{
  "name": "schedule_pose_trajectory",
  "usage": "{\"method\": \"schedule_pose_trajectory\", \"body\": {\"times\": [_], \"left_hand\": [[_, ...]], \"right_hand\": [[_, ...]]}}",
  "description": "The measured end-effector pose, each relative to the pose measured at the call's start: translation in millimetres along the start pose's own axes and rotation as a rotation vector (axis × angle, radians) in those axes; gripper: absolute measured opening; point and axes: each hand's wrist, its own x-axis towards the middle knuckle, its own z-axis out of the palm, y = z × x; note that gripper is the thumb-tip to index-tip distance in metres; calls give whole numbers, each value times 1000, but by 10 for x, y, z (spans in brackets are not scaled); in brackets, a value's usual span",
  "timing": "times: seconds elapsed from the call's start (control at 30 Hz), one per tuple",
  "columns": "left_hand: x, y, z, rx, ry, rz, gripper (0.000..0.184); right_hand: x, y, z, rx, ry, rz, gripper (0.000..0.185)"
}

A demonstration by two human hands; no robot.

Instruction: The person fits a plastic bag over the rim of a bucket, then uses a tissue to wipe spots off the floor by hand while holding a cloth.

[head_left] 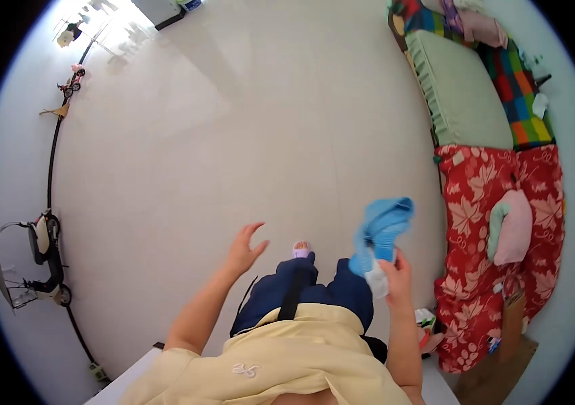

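My right hand [399, 275] is closed on a blue cloth [383, 223], which hangs bunched up and partly blurred above my right thigh. A whitish piece [376, 279] shows at its lower end beside my fingers; whether it belongs to the cloth I cannot tell. My left hand [244, 250] is held out in the air to the left of my legs. Its fingers are apart and hold nothing.
Pale tiled floor [233, 135] stretches ahead. Along the right stands a sofa with a red leaf-patterned cover [466, 196], a green cushion [459, 91] and a pink pillow [513, 226]. A scooter [45, 256] and a small pink ride-on toy [73, 81] stand at the left wall.
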Motion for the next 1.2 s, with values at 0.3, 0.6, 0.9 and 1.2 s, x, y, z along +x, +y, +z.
{"method": "schedule_pose_trajectory", "body": {"times": [0.3, 0.6, 0.9, 1.2], "left_hand": [[1117, 1226, -429, -410, 30, 419, 68], [2324, 1321, -698, -751, -510, -407, 51], [3053, 597, -1540, -1630, 544, -556, 40], [4975, 393, -2562, -1772, 547, 422, 27]], "right_hand": [[277, -933, 1533, -563, -548, -182, 47], [1855, -1712, 2061, -502, -684, -107, 45], [3616, -2601, 2761, -551, -779, -8, 18], [5446, -3121, 3459, -427, -631, 365, 23]]}}
